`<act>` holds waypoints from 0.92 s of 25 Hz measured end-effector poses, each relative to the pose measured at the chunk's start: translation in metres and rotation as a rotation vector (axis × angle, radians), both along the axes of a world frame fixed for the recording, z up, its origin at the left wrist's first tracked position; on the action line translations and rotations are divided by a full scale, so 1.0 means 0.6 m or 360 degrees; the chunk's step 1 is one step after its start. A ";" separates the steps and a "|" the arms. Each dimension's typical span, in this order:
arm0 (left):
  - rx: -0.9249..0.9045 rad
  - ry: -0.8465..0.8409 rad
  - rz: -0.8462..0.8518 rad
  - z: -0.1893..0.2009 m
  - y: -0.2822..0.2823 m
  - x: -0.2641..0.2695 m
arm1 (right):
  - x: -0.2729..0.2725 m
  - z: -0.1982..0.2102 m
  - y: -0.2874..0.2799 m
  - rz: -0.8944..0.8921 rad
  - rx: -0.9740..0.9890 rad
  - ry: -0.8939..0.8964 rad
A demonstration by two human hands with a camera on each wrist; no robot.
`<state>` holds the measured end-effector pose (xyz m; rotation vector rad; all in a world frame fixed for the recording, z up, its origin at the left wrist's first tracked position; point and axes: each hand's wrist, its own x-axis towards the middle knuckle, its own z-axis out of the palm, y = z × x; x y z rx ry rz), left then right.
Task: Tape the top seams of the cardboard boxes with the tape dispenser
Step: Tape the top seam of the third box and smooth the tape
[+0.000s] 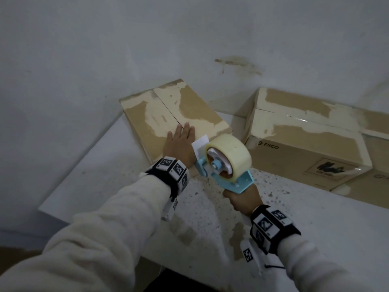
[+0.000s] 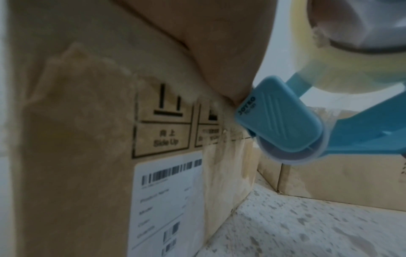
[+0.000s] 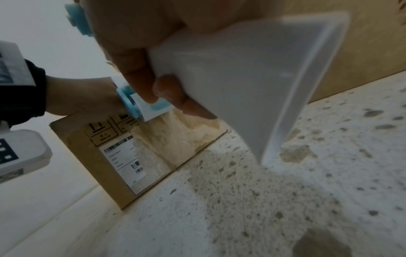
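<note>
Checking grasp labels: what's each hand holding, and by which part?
Right hand grips the tape dispenser by its handle. Left hand holds nothing; it rests flat on the left box.

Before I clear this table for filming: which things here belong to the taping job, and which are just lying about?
In the job: left box, pressed by the left hand; tape dispenser, gripped by the right hand; right box.
Lying about: nothing on the table that I can see.

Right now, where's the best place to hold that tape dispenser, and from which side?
By its handle, from below and behind, as the right hand does now. The dispenser carries its roll on top and its roller and blade in front, toward the box, so only the handle end is free for fingers to wrap.
</note>
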<state>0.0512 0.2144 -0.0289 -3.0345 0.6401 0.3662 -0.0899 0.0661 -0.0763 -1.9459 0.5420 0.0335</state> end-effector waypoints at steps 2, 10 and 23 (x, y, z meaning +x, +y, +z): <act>-0.0017 -0.0008 0.0023 -0.002 -0.001 -0.001 | 0.001 0.009 0.002 -0.0016 0.0012 0.0094; -0.0065 -0.0072 0.0081 0.000 -0.012 -0.011 | -0.032 0.047 -0.022 -0.0329 0.0173 0.0092; 0.0342 -0.0197 -0.0766 0.008 0.178 0.000 | 0.017 0.161 -0.014 0.0151 -0.0055 -0.0243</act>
